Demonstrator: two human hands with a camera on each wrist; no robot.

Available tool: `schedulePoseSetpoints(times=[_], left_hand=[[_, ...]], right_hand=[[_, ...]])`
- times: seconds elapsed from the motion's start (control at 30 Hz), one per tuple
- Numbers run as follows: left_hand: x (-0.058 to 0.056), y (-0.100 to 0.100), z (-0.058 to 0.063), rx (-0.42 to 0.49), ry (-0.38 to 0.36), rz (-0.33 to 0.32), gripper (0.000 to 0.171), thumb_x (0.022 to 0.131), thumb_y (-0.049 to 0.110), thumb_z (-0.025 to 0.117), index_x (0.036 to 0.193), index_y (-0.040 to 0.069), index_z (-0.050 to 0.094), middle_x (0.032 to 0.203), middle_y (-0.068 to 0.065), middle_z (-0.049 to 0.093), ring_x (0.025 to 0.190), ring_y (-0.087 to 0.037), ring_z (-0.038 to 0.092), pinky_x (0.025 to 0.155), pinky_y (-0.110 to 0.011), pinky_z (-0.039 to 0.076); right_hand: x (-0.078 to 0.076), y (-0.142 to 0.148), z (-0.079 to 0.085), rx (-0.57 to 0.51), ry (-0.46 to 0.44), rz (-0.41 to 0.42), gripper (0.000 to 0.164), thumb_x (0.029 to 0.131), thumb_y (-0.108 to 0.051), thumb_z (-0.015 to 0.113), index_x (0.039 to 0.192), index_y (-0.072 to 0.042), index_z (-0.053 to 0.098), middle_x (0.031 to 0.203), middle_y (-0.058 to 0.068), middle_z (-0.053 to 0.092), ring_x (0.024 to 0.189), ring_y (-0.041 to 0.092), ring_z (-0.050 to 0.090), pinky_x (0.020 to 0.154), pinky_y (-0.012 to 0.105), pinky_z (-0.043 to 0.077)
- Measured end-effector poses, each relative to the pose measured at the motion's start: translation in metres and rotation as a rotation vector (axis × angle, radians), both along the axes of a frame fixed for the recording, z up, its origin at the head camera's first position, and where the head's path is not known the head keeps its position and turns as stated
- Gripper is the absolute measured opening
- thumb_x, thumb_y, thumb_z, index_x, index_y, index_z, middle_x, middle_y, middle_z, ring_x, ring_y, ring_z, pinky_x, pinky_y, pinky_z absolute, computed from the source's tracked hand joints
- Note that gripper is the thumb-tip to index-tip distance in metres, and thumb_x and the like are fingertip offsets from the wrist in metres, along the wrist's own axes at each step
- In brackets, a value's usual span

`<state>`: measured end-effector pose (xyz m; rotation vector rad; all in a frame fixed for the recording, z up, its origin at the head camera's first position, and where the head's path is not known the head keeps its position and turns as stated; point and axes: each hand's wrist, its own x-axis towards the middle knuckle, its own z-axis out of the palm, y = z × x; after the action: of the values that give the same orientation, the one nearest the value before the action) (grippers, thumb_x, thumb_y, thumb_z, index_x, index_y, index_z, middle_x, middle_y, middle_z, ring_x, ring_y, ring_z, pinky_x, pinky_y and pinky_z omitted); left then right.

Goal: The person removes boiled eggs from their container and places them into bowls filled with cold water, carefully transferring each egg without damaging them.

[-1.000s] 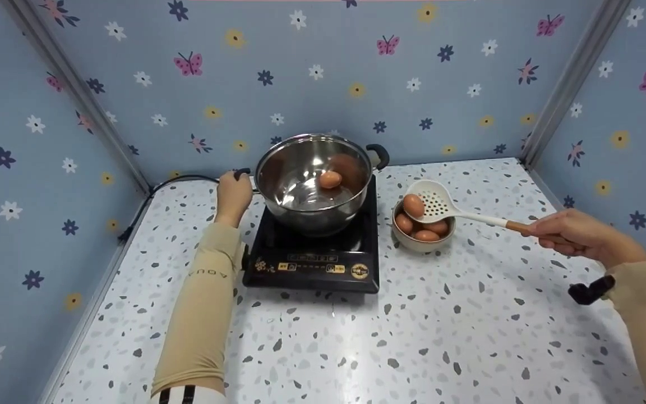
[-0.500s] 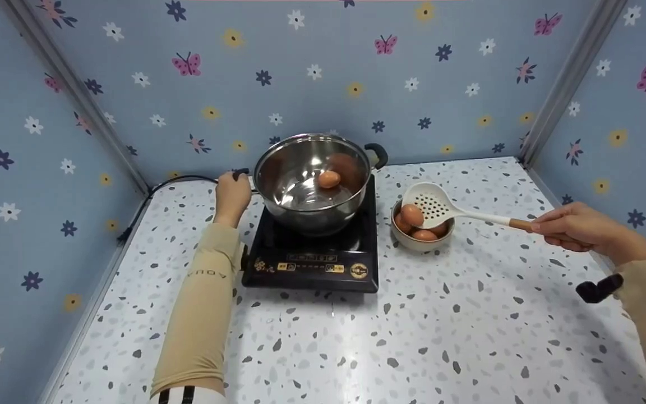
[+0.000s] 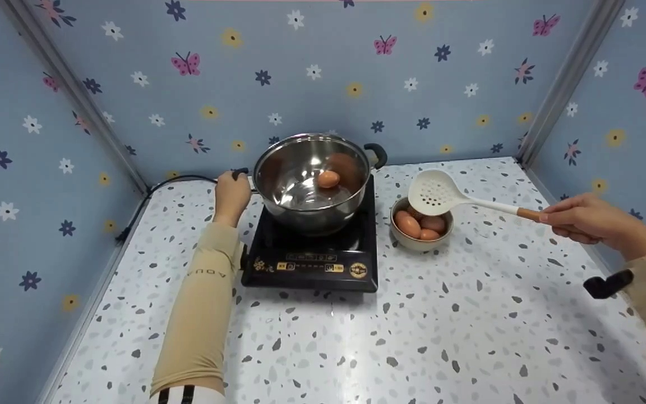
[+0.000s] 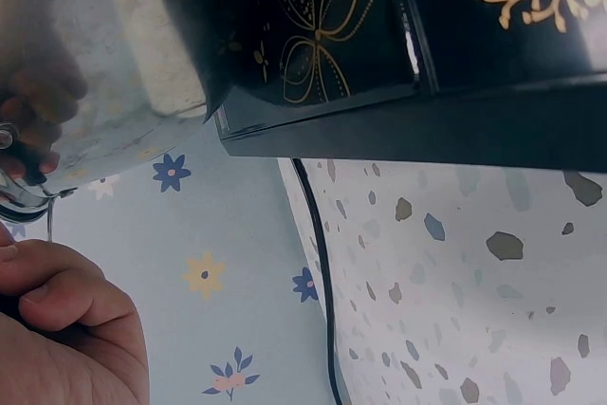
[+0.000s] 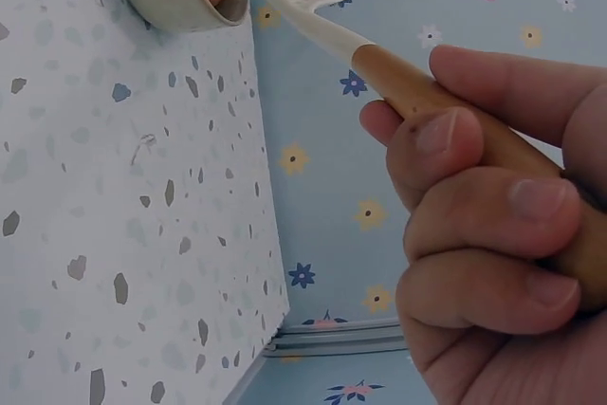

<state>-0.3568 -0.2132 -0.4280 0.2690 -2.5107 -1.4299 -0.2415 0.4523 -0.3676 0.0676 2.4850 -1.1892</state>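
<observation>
In the head view my left hand (image 3: 232, 193) grips the black side handle (image 3: 240, 173) of a steel pot (image 3: 314, 219). One brown egg (image 3: 328, 179) lies on the pot's bottom. My right hand (image 3: 595, 221) holds a white skimmer (image 3: 434, 193) by its wooden handle (image 5: 408, 82), fingers wrapped round it in the right wrist view. The skimmer's perforated head carries nothing and hovers over the back of a small bowl (image 3: 419, 244). Several brown eggs (image 3: 409, 225) lie in that bowl, partly hidden by the skimmer.
Under the pot is a black induction cooker (image 3: 310, 275), its cord (image 3: 183, 177) running left along the wall. The speckled white tabletop (image 3: 441, 336) meets flowered blue wall panels (image 3: 323, 84) at the back and both sides. The pot's other handle (image 3: 378, 156) points right.
The egg on the skimmer's edge has come off and now lies among the others in the bowl. My right hand has raised the skimmer and drawn it slightly right; the left hand stays put.
</observation>
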Motion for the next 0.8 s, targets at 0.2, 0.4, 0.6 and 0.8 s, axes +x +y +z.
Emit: schedulePoseSetpoints(times=[0.2,0.4,0.6,0.8], left_hand=[[-0.001,0.000,0.002,-0.003,-0.008,-0.001,0.028,0.113,0.021,0.036,0.089,0.010,0.046,0.096,-0.014,0.053,0.089,-0.031,0.051,0.082,-0.041,0.042],[0.001,0.000,0.003,0.008,-0.029,-0.009,0.027,0.114,0.023,0.035,0.094,0.009,0.048,0.098,-0.013,0.052,0.091,-0.029,0.051,0.081,-0.039,0.042],[0.000,0.000,0.003,-0.011,-0.021,-0.002,0.028,0.114,0.022,0.035,0.090,0.011,0.043,0.095,-0.012,0.049,0.091,-0.030,0.049,0.083,-0.041,0.041],[0.000,0.001,0.002,-0.034,-0.008,0.010,0.030,0.114,0.021,0.036,0.085,0.012,0.040,0.092,-0.012,0.047,0.089,-0.030,0.047,0.084,-0.043,0.040]], right_hand=[[0.001,-0.006,0.003,-0.082,0.018,-0.045,0.031,0.112,-0.025,0.063,0.094,-0.043,0.081,0.072,-0.006,0.068,0.048,0.006,0.039,0.048,0.025,0.038],[0.001,-0.019,0.011,-0.182,0.057,-0.106,0.034,0.112,-0.021,0.062,0.091,-0.040,0.082,0.072,-0.009,0.071,0.046,0.005,0.041,0.047,0.024,0.037],[-0.001,-0.034,0.022,-0.259,0.101,-0.148,0.032,0.111,-0.023,0.063,0.092,-0.040,0.083,0.071,-0.010,0.072,0.045,0.006,0.042,0.048,0.034,0.025],[-0.004,-0.048,0.034,-0.278,0.136,-0.149,0.027,0.110,-0.024,0.066,0.096,-0.038,0.084,0.070,-0.009,0.071,0.045,0.006,0.043,0.049,0.036,0.022]])
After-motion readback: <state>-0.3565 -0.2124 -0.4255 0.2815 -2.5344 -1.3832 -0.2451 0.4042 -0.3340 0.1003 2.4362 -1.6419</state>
